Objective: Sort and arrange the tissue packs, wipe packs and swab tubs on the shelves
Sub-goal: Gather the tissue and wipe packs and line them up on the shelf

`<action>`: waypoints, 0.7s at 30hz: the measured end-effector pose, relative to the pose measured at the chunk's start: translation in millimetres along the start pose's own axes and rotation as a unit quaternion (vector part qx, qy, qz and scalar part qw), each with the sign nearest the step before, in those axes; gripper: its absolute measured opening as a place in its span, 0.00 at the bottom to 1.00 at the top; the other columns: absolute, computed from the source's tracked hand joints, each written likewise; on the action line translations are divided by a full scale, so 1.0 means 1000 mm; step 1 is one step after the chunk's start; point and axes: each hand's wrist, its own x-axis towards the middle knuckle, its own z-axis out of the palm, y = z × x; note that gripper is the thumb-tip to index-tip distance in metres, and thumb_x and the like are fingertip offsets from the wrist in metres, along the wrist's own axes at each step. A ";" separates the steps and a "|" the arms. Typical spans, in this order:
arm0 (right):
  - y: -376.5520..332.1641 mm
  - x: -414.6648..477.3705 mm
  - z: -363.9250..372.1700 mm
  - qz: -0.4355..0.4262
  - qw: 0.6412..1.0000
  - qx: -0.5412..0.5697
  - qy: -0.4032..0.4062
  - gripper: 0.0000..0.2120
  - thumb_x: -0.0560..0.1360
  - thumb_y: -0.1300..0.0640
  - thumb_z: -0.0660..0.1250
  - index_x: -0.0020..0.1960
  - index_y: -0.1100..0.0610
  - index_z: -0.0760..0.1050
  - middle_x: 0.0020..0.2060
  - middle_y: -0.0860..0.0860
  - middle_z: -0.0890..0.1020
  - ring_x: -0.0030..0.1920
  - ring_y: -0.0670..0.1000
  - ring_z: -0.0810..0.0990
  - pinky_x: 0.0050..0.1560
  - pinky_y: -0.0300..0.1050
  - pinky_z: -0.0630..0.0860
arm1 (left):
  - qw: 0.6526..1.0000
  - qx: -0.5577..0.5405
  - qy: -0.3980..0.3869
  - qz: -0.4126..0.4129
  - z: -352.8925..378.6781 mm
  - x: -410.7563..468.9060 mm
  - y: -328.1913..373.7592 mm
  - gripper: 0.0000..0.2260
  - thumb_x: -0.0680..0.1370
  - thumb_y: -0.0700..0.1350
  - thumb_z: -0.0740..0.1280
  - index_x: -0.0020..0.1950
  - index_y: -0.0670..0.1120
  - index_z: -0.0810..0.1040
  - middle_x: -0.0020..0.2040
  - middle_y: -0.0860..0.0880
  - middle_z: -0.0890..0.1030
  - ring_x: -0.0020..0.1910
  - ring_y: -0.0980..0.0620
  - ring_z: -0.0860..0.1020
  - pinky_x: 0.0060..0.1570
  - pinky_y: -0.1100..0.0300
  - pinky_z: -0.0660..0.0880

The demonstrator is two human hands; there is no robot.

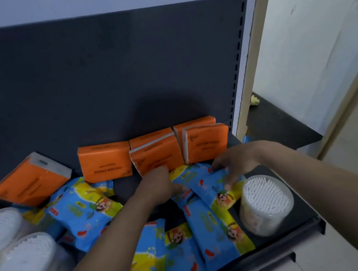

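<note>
Both hands (160,184) (235,164) rest on blue wipe packs (206,184).

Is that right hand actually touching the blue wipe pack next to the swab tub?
Touching. The head view shows the right hand with fingertips pressed on the blue wipe pack, beside the swab tub.

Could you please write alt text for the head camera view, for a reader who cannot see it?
A person's left hand and right hand grip blue wipe packs on a dark shelf. Orange cotton tissue packs line the back panel, and clear cotton swab tubs stand at both sides.
</note>
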 end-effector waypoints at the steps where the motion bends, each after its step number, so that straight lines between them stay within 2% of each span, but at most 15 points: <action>1: 0.002 0.003 -0.001 -0.004 1.000 -0.005 0.003 0.34 0.69 0.44 0.73 0.71 0.50 0.65 0.68 0.47 0.70 0.67 0.50 0.69 0.65 0.46 0.68 | 1.000 -0.016 0.002 -0.012 0.001 0.001 0.001 0.20 0.68 0.56 0.74 0.49 0.45 0.73 0.48 0.49 0.75 0.45 0.51 0.74 0.36 0.60 0.67; 5: 0.007 0.008 -0.005 -0.030 0.999 -0.035 0.004 0.24 0.70 0.46 0.72 0.62 0.56 0.75 0.59 0.51 0.78 0.57 0.53 0.75 0.50 0.43 0.69 | 0.992 -0.098 -0.024 -0.081 -0.001 0.004 0.005 0.23 0.63 0.58 0.77 0.45 0.43 0.75 0.43 0.50 0.76 0.40 0.53 0.73 0.31 0.61 0.65; 7: 0.010 0.009 -0.005 -0.049 0.998 -0.033 -0.002 0.21 0.70 0.47 0.72 0.59 0.56 0.77 0.55 0.50 0.79 0.55 0.53 0.76 0.49 0.43 0.70 | 0.982 -0.135 -0.037 -0.126 -0.005 0.003 0.007 0.21 0.64 0.57 0.77 0.40 0.42 0.73 0.38 0.49 0.73 0.36 0.52 0.72 0.30 0.61 0.63; 9: 0.014 0.011 -0.006 -0.065 0.998 -0.017 -0.007 0.17 0.69 0.47 0.73 0.54 0.54 0.78 0.50 0.47 0.79 0.51 0.50 0.76 0.46 0.42 0.70 | 0.971 -0.180 -0.036 -0.152 -0.010 -0.001 0.008 0.20 0.65 0.53 0.77 0.43 0.41 0.75 0.35 0.49 0.71 0.33 0.53 0.69 0.29 0.61 0.63; 11: 0.016 0.013 -0.009 -0.091 0.996 -0.001 -0.007 0.13 0.67 0.48 0.75 0.46 0.51 0.75 0.42 0.44 0.76 0.43 0.47 0.73 0.41 0.42 0.68 | 0.955 -0.243 -0.025 -0.165 -0.014 -0.005 0.007 0.20 0.66 0.48 0.77 0.50 0.39 0.76 0.39 0.47 0.75 0.36 0.52 0.73 0.30 0.61 0.68; 13: 0.014 0.012 -0.016 -0.126 0.992 0.013 -0.003 0.13 0.67 0.50 0.76 0.43 0.52 0.72 0.37 0.44 0.73 0.38 0.46 0.70 0.38 0.42 0.65 | 0.944 -0.278 0.013 -0.176 -0.018 -0.012 0.007 0.18 0.67 0.42 0.76 0.52 0.43 0.74 0.48 0.45 0.77 0.45 0.49 0.75 0.34 0.60 0.72; 15: 0.012 0.009 -0.024 -0.157 0.987 0.030 0.009 0.13 0.67 0.52 0.75 0.40 0.51 0.70 0.34 0.45 0.72 0.36 0.46 0.69 0.38 0.43 0.65 | 0.937 -0.295 0.051 -0.182 -0.023 -0.020 0.005 0.20 0.67 0.41 0.75 0.55 0.43 0.73 0.51 0.44 0.77 0.48 0.47 0.75 0.35 0.60 0.72; 18: 0.010 0.005 -0.034 -0.185 0.979 0.062 0.057 0.11 0.68 0.54 0.75 0.40 0.50 0.73 0.40 0.49 0.79 0.41 0.48 0.74 0.45 0.47 0.71 | 0.917 -0.340 0.086 -0.189 -0.033 -0.036 -0.001 0.22 0.65 0.41 0.76 0.56 0.44 0.73 0.44 0.44 0.78 0.42 0.46 0.77 0.34 0.58 0.74; 20: 0.010 0.005 -0.038 -0.188 0.973 0.105 0.078 0.08 0.69 0.55 0.74 0.45 0.50 0.77 0.48 0.52 0.82 0.48 0.52 0.79 0.53 0.51 0.74 | 0.912 -0.343 0.115 -0.193 -0.038 -0.047 -0.003 0.19 0.63 0.44 0.77 0.49 0.42 0.74 0.38 0.45 0.77 0.38 0.45 0.78 0.35 0.55 0.77; 21: 0.009 0.006 -0.039 -0.189 0.971 0.116 0.087 0.08 0.69 0.56 0.74 0.47 0.52 0.78 0.50 0.52 0.82 0.50 0.53 0.80 0.55 0.53 0.75 | 0.911 -0.341 0.140 -0.186 -0.039 -0.053 -0.002 0.15 0.65 0.43 0.77 0.45 0.43 0.75 0.37 0.45 0.77 0.35 0.46 0.76 0.34 0.59 0.76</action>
